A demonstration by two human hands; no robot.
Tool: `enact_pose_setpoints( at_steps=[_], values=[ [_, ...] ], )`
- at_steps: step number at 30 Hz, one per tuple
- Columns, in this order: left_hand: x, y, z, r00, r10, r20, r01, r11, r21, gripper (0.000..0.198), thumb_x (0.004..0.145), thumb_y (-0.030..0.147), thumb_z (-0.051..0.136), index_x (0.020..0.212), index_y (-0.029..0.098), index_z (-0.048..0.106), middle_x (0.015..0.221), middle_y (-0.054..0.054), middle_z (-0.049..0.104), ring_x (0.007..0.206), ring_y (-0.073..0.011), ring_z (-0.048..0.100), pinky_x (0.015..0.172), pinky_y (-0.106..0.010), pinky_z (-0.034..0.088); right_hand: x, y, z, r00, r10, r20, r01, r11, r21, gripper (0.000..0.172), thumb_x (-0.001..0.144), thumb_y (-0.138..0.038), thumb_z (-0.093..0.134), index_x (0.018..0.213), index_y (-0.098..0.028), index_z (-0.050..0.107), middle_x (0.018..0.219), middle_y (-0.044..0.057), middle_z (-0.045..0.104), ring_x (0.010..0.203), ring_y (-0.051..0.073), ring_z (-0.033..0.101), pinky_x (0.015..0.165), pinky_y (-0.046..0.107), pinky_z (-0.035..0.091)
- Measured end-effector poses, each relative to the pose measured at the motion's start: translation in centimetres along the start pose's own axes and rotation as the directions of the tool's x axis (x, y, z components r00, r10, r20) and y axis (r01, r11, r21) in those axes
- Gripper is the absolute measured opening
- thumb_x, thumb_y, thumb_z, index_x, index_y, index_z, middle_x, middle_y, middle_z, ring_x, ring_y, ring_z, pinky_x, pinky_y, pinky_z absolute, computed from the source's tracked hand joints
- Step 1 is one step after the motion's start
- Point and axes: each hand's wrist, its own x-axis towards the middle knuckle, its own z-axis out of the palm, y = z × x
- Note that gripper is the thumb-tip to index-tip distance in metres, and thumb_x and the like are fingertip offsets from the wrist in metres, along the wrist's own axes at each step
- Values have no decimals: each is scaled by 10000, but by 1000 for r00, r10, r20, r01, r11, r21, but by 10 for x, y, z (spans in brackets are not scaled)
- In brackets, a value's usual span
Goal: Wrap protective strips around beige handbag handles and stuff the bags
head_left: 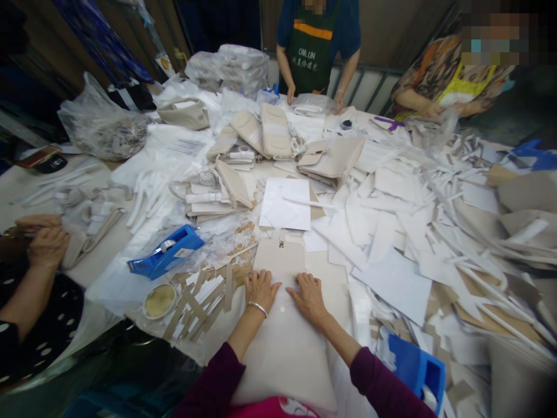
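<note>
A beige handbag (289, 348) lies flat in front of me, its flap (278, 255) pointing away and a small gold clasp (281, 244) near the flap's far edge. On the left side of the flap rests my left hand (261, 290), fingers spread, a silver bangle at the wrist. My right hand (310, 297) lies on the right side, fingers apart and slightly bent. Both palms face down, with nothing gripped. Just beyond the bag are white paper sheets (285, 203).
Blue tape dispensers (167, 252) sit left and at lower right (418, 371). A round tin (160, 301) stands by cardboard strips (202, 305). White paper scraps (383, 203) cover the right side; more bags (276, 130) lie beyond. Co-workers' hands (47, 238) are left and across the table.
</note>
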Motion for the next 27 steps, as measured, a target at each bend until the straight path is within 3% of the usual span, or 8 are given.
enact_pose_setpoints(
  at_steps=[8,12,16,20,24,26,27],
  values=[
    [-1,1,-8,998,-24,-65,25,1000,13,303,936,400,365,924,203,595,942,-78,613,977,-274,489,844,-443,336,-1,1,-3,999,-36,-34,40,988,151,153,938,-294,412,1045,-237,506,998,51,613,923,227,538,841,372,347],
    [3,-2,-2,995,-74,-62,75,997,14,292,945,298,337,874,197,601,927,-73,629,960,-267,499,799,-416,339,0,8,-5,995,-97,21,92,982,163,251,933,-165,367,1101,-285,510,1042,23,610,948,200,549,810,332,355],
    [10,-8,7,986,-165,28,166,983,-77,264,931,184,326,911,187,589,907,-67,639,962,-253,520,781,-386,340,3,18,2,986,-129,108,111,982,154,240,929,-162,409,1079,-291,544,1018,8,605,948,186,533,817,314,324],
    [14,-15,5,950,-292,113,309,929,-202,305,840,13,360,964,180,583,912,-66,635,971,-223,541,802,-355,363,5,21,7,980,-126,153,104,983,150,222,946,-188,402,1088,-256,560,1022,31,601,959,181,519,831,312,300],
    [12,-19,-2,908,-416,45,416,886,-205,422,760,-39,377,1053,177,590,1138,-119,570,1091,-275,488,843,-399,385,5,24,11,976,-128,175,100,983,157,230,964,-241,389,1105,-252,571,1025,44,590,959,182,509,829,314,295],
    [9,-15,-6,928,-367,-70,348,917,-195,440,789,-15,358,1117,174,583,1231,-137,524,1153,-301,447,880,-438,377,5,24,12,976,-119,182,93,985,145,236,965,-244,386,1107,-255,574,1020,45,587,950,181,507,822,316,294],
    [7,-11,-8,956,-268,-121,241,950,-196,436,814,6,350,1146,174,578,1255,-134,516,1168,-294,440,905,-441,371,4,24,12,977,-115,179,92,987,135,235,962,-240,390,1107,-255,574,1020,45,587,948,182,508,820,318,294]
  ],
)
